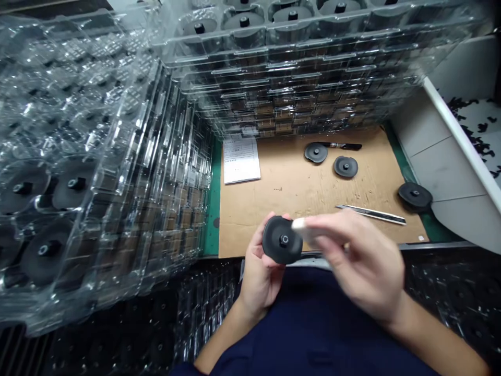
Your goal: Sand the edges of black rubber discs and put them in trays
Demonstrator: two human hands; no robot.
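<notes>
Okay, one black disc (276, 240) was cupped in the left hand (260, 274), hub turned up, probably so that its face stayed reachable by the other hand. That grip was narrow, closed around the disc's rim. The right hand (362, 266) was blurred just beside it, fingers part-spread, with a white tip (300, 225) at the disc's edge. Whether anything was held by it could not be told.

Three more discs were counted loose: two on a cardboard sheet (297, 209), and one (415, 197) at the sheet's right edge. The sheet was laid over a green mat (213, 209), likely as a protective work surface. One black marker (346, 146) lay against the upper disc, and one utility knife (370, 214) lay to the right, near the hands. One paper sheet (241, 159) was placed at the cardboard's far left corner.

Two tall stacks of clear trays (289, 78) (78, 130) were set along the far and left sides, with discs seated singly in pockets, apparently to keep them apart. Layers could not be counted. Black scraps (477, 133) lay in a white-walled bin at right.
</notes>
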